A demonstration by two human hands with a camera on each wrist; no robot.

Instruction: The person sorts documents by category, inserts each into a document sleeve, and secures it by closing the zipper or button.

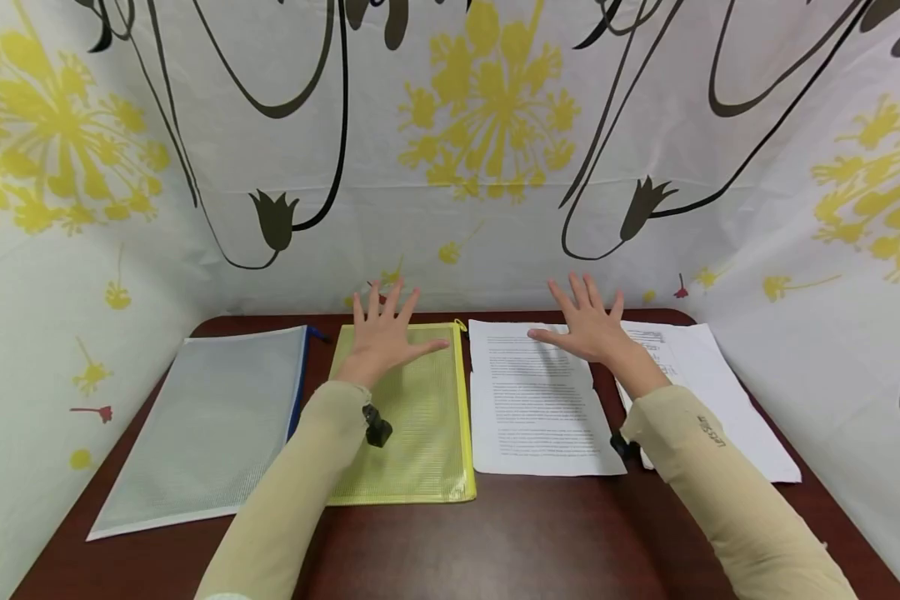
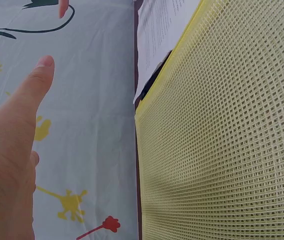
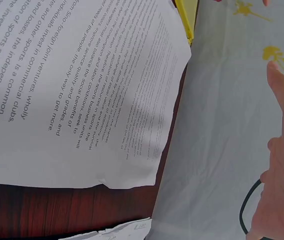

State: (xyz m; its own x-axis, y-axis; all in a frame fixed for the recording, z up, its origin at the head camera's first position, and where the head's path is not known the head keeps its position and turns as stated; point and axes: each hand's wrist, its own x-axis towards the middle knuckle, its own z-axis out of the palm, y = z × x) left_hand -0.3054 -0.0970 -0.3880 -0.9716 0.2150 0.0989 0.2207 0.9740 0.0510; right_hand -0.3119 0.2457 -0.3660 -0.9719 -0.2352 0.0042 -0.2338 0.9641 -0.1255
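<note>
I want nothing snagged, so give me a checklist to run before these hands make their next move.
1. Left hand empty: ok, fingers spread.
2. Right hand empty: ok, fingers spread.
3. Blue-edged pouch apart from the yellow mesh pouch: ok, tabletop shows between them.
4. Printed pages clear of the yellow mesh pouch: cannot tell, their edges meet or nearly so.
5. Printed pages' edges even: not ok, the side toward the right-hand papers is uneven.
</note>
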